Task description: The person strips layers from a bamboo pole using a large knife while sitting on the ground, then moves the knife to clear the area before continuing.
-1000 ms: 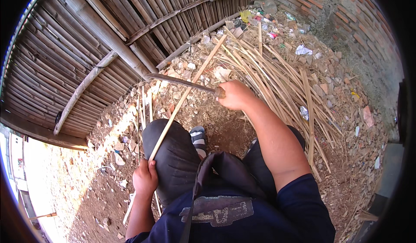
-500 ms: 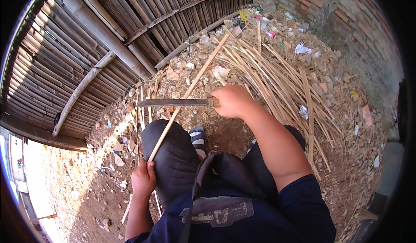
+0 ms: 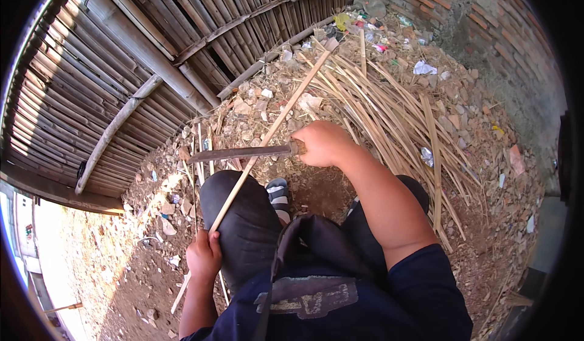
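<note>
My right hand [image 3: 321,143] is closed round the wooden handle of a machete [image 3: 240,152]. Its dark blade points left and lies across a long pale bamboo strip [image 3: 286,111]. My left hand [image 3: 204,253] grips the lower end of that strip beside my left knee. The strip slants over the knee, away to the upper right, toward the far ground. Whether the blade's edge bites into the strip cannot be made out. Several thin strips [image 3: 199,152] stand or lie just left of my knee, partly hidden by the leg.
A pile of split bamboo strips [image 3: 389,116] spreads over the stony ground at the right. A bamboo wall [image 3: 85,116] rises at the left, a brick wall [image 3: 511,31] at the far right. Litter and broken stones [image 3: 426,68] lie between them.
The machete's tip has dipped slightly, so the blade now tilts down to the left. The strip's far end has shifted a little to the right. Both hands keep their grips.
</note>
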Available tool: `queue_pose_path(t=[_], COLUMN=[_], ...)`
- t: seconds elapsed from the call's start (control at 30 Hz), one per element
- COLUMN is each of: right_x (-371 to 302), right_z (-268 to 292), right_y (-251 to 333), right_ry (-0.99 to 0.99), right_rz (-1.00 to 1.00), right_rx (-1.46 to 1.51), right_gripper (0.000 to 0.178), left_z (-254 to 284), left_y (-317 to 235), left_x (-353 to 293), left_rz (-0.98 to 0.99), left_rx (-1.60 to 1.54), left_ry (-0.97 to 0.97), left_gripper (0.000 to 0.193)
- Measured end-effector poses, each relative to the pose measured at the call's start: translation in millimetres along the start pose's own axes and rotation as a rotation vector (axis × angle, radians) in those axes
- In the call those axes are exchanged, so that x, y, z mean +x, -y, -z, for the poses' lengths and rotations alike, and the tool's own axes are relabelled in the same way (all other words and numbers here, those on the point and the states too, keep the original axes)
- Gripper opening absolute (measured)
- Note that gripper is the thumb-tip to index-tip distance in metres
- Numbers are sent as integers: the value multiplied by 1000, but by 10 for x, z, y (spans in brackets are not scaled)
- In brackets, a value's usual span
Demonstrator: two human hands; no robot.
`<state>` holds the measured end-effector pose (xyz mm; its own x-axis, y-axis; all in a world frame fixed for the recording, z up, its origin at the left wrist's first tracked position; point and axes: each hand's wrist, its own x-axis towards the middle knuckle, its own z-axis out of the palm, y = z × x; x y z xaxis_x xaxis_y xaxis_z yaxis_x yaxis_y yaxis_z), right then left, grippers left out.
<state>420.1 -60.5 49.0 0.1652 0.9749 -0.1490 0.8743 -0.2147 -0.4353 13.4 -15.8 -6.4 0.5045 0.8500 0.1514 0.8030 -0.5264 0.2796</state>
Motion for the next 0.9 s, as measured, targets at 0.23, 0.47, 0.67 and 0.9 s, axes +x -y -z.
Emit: queue_pose_path(t=[0.23,0.47,0.67,0.9], right_x=[57,1,47,15], right_z=[0,-59,88,132], right_y=[-485,-223,-769,-578], right_ry=[-116,88,21,-89], right_rz=[-337,145,-267,-298], right_rx=[117,33,285,228], right_gripper=[35,30,51,49], left_z=[145,0,3,-4], left_y=[-72,66,17,96], left_x=[-160,-159,-122,-141], left_rz=[-2,-1,14,29], left_rx=[0,-96,-114,-128], left_ry=[35,49,27,38], left_gripper=[31,32,32,32])
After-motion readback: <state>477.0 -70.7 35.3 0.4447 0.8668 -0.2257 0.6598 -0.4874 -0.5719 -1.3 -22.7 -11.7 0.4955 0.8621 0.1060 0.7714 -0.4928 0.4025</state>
